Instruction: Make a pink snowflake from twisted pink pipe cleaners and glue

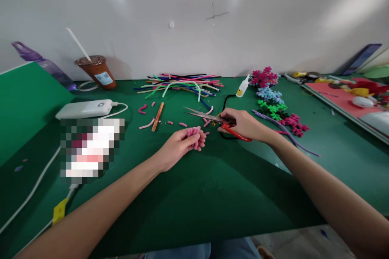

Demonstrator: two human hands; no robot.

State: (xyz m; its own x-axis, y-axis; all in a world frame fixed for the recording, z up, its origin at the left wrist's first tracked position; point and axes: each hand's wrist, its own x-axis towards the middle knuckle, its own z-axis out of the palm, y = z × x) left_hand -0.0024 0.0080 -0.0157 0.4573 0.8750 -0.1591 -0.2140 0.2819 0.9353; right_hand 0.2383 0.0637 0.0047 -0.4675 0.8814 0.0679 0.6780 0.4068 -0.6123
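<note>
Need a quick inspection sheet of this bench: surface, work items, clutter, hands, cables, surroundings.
Surface: green mat, pink offcuts scattered mid-bench.
Job's things: pink bundle of fuzzy stems; scissors, blades open, red handles.
Clutter: stem pile, glue bottle, snowflake shapes, cup with straw, purple bottle, power bank.
Hands: left hand grips the bundle; right hand holds the scissors.
Cables: white cable from the power bank area, yellow tag; black cord near the scissors.
Surroundings: white wall; red tray of craft bits at right.
</note>
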